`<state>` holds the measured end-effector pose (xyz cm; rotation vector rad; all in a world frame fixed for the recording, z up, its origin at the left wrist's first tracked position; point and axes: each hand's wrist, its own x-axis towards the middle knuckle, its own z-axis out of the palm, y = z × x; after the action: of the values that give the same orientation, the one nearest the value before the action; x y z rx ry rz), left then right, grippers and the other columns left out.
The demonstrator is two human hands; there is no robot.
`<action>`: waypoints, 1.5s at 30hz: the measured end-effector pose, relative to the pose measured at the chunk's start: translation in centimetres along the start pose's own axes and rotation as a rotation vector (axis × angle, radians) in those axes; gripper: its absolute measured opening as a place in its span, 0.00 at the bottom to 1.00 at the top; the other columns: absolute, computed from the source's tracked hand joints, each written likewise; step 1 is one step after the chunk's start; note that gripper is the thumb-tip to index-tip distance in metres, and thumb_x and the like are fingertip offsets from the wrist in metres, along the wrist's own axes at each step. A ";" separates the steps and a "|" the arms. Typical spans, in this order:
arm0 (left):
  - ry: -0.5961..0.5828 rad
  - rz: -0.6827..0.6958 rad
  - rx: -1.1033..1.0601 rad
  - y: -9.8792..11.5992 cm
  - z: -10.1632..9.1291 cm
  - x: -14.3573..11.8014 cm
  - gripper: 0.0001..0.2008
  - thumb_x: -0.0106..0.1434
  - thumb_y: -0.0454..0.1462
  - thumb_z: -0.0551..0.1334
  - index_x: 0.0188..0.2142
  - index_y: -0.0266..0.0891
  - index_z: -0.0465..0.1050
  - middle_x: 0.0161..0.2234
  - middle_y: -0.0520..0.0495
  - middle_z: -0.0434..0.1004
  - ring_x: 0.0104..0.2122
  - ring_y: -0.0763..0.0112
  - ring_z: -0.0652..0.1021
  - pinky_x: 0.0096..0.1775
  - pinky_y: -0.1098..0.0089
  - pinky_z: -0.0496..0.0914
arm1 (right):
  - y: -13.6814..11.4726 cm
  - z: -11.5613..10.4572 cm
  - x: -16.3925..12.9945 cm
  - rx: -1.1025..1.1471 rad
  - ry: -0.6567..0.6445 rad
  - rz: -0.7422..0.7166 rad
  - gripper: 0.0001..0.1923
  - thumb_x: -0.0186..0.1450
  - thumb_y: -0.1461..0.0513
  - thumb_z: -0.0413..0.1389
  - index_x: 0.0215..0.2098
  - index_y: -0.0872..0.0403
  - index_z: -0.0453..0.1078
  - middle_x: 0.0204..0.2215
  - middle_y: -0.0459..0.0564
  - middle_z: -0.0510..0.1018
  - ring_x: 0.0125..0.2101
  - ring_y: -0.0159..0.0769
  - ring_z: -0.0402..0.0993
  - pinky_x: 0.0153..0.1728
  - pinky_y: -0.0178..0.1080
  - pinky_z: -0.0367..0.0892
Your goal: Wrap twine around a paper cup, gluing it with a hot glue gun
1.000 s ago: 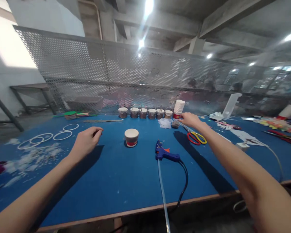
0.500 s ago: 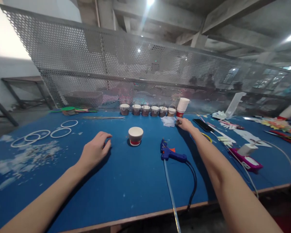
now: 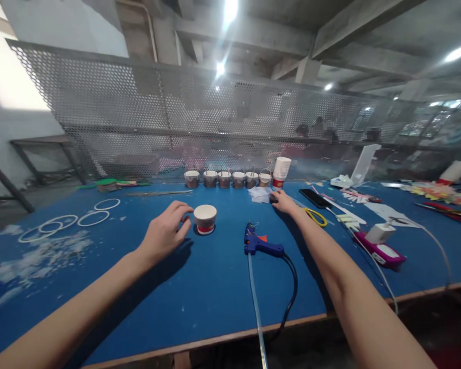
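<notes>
1 cup stands upright on the blue surface, just beside the left hand, whose fingers are loosely curled with the thumb apart, holding nothing; whether a fingertip touches the cup is unclear. Farther back, the right hand has its fingertips at a dark lump beside the cloth; I cannot tell if they grip it. A careless nudge from the left hand could tip the cup, since its base is narrow. Catching the glue stick, which juts past the front edge, could swing the glue gun round.
</notes>
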<state>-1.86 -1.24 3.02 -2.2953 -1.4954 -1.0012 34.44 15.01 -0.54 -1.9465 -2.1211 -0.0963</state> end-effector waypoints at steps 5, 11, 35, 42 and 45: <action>-0.057 0.103 -0.023 1.8 0.3 2.8 0.13 0.62 0.37 0.50 0.40 0.39 0.72 0.43 0.41 0.76 0.40 0.64 0.77 0.37 0.68 0.71 | -0.7 -1.4 0.0 0.081 0.106 0.096 0.20 0.65 0.64 0.53 0.55 0.52 0.67 0.50 0.59 0.69 0.46 0.48 0.75 0.46 0.44 0.68; -0.193 -0.162 -0.312 4.8 2.6 8.8 0.14 0.55 0.30 0.57 0.41 0.39 0.72 0.37 0.46 0.78 0.29 0.70 0.75 0.34 0.69 0.71 | -4.9 -5.2 -0.1 0.195 0.204 -0.183 0.22 0.61 0.64 0.53 0.55 0.51 0.66 0.52 0.53 0.71 0.51 0.43 0.69 0.50 0.39 0.65; -0.355 -0.622 -1.031 8.6 4.3 18.5 0.03 0.60 0.32 0.64 0.29 0.35 0.73 0.13 0.58 0.61 0.11 0.82 0.64 0.15 0.78 0.56 | -5.8 -0.2 1.6 0.178 0.141 -0.097 0.20 0.66 0.54 0.53 0.52 0.57 0.64 0.50 0.64 0.71 0.49 0.55 0.71 0.44 0.48 0.67; -0.345 -0.564 -0.957 9.0 3.3 20.1 0.02 0.58 0.29 0.63 0.29 0.32 0.75 0.14 0.56 0.64 0.13 0.80 0.66 0.17 0.77 0.60 | -11.2 -0.2 3.3 0.408 0.164 -0.244 0.29 0.63 0.55 0.57 0.60 0.54 0.58 0.58 0.54 0.69 0.56 0.42 0.65 0.53 0.39 0.63; -0.318 -0.520 -0.936 9.1 2.0 20.9 0.04 0.59 0.28 0.61 0.31 0.32 0.75 0.15 0.55 0.63 0.14 0.81 0.65 0.19 0.77 0.60 | -13.7 -0.6 4.6 0.463 0.122 -0.303 0.21 0.68 0.57 0.53 0.58 0.49 0.62 0.54 0.47 0.73 0.52 0.37 0.69 0.50 0.36 0.66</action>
<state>12.13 10.68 16.66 -2.8018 -2.1502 -1.8645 20.73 18.02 2.84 -1.3232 -2.1079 0.1973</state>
